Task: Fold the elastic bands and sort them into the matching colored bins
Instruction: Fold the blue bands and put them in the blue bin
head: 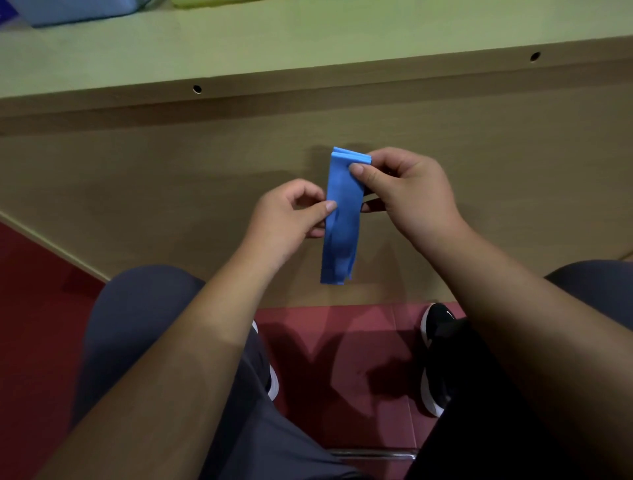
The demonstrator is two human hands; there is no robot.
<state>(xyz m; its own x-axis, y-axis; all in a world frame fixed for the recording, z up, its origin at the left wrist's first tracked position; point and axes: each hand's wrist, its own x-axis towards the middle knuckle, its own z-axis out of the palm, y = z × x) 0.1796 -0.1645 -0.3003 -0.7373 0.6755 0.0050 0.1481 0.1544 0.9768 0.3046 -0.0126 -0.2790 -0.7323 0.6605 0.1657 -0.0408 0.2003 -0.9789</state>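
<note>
A blue elastic band (342, 222), folded into several layers, hangs upright in the air in front of the table's front panel. My right hand (407, 195) pinches its folded top end between thumb and fingers. My left hand (291, 216) pinches the band's left edge near the middle, thumb on the front. The loose lower ends dangle free. A blue bin (68, 12) sits at the table's far left, cut off by the frame's top edge. A yellow bin (205, 2) shows only as a sliver beside it.
The pale table top (308, 44) runs across the top, with its wooden front panel (171, 178) below it. My knees in grey trousers and black shoes (435, 359) are over a red floor. A chair's metal bar (373, 454) lies at the bottom.
</note>
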